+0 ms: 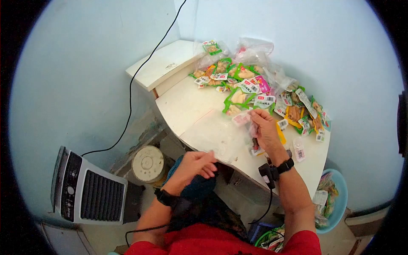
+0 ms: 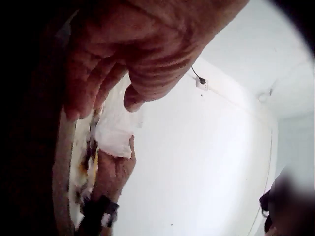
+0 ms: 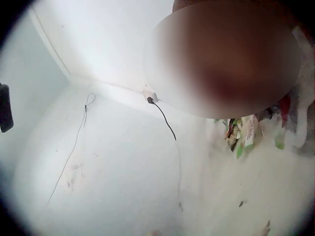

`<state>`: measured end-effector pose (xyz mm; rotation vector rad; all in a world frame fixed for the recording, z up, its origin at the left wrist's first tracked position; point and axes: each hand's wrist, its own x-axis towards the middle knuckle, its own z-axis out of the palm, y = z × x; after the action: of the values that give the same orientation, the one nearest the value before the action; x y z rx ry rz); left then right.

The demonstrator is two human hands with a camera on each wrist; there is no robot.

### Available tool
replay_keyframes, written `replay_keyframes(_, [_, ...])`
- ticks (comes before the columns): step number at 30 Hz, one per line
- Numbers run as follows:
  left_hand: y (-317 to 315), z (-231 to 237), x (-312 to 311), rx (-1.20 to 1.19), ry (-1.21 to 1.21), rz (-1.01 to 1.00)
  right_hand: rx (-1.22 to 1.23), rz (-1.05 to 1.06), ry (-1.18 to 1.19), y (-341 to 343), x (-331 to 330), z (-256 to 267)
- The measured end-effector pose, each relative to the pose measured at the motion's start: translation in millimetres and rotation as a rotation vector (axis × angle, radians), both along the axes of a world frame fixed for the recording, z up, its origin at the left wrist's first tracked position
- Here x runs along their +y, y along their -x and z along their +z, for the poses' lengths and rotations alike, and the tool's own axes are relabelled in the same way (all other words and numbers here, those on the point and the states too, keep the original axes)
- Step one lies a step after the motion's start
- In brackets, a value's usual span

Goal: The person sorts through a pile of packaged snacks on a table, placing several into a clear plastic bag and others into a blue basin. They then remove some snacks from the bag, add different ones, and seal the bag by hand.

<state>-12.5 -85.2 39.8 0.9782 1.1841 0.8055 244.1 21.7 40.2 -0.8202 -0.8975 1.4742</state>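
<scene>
My right hand [image 1: 265, 129] pinches crinkled clear plastic with a pinkish patch at the table's front half. A clear plastic bag [image 1: 212, 131] lies spread to the left of that hand, reaching the table's front edge. In the left wrist view, whitish film [image 2: 114, 140] shows above the right hand's fingers. My left hand [image 1: 196, 168] is at the near edge of the bag, fingers loosely bent. A gap shows between its thumb and fingers in the left wrist view. Dark and yellow packets lie partly hidden under the right hand. A blurred patch covers much of the right wrist view.
Many food packets [image 1: 246, 87] are heaped along the back of the white table [image 1: 174, 102]. A small clear packet [image 1: 299, 149] lies right of the right hand. A blue basin [image 1: 340, 212] of packets stands below, right. An air cooler [image 1: 102, 191] and round bucket [image 1: 148, 163] stand left.
</scene>
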Motion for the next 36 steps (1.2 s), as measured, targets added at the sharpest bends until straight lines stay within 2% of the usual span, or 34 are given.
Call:
replay_keyframes(1, [9.2, -0.6, 3.0, 0.108, -0.023, -0.007, -0.013, -0.005, 0.009, -0.5, -0.1, 1.7])
replay_keyframes(4, [30.7, 4.6, 21.9, 0.457, -0.314, 0.269, -0.076, -0.006, 0.021, -0.8, -1.3, 6.5])
replay_keyframes(7, [42.8, -6.9, 54.6, 0.842, -0.741, 0.451, -0.206, 0.005, 0.005, -2.7, -3.3, 8.2])
replay_keyframes(10, [41.5, -17.5, 75.5, 1.292, -0.917, 0.434, -0.292, -0.008, -0.015, -1.6, -4.9, 7.9])
replay_keyframes(13, [41.5, -14.2, 86.7, 1.327, -0.725, 0.266, -0.327, -0.012, -0.039, -3.2, -3.7, 5.6])
replay_keyframes(16, [49.5, -18.3, 98.4, 1.149, -0.636, 0.159, -0.328, -0.025, -0.019, -1.5, -3.2, 5.0])
replay_keyframes(19, [60.4, -9.0, 105.3, 0.93, -0.666, 0.264, -0.242, -0.025, -0.03, -1.8, -2.0, 5.6])
replay_keyframes(22, [68.5, 35.5, 97.8, 0.398, -0.555, 0.515, -0.148, -0.035, -0.065, -0.3, -2.3, 7.7])
replay_keyframes(24, [83.7, 69.0, 92.9, 0.566, -0.852, 0.627, -0.179, -0.1, -0.088, 3.2, -6.1, 11.7])
replay_keyframes(26, [74.3, 108.9, 79.5, 0.521, -1.02, 0.775, -0.143, -0.085, -0.075, 4.0, -6.1, 10.9])
replay_keyframes(29, [48.4, 144.7, 52.0, 1.038, -1.311, 0.914, -0.139, -0.005, -0.051, 2.7, -4.7, 8.1])
replay_keyframes(32, [26.6, 132.2, 43.9, 1.168, -1.607, 0.803, -0.106, 0.062, -0.021, 4.2, -7.3, 11.9])
replay_keyframes(36, [-6.0, 68.0, 51.2, 1.22, -1.638, 0.463, -0.032, 0.212, -0.019, 9.3, -7.2, 6.8])
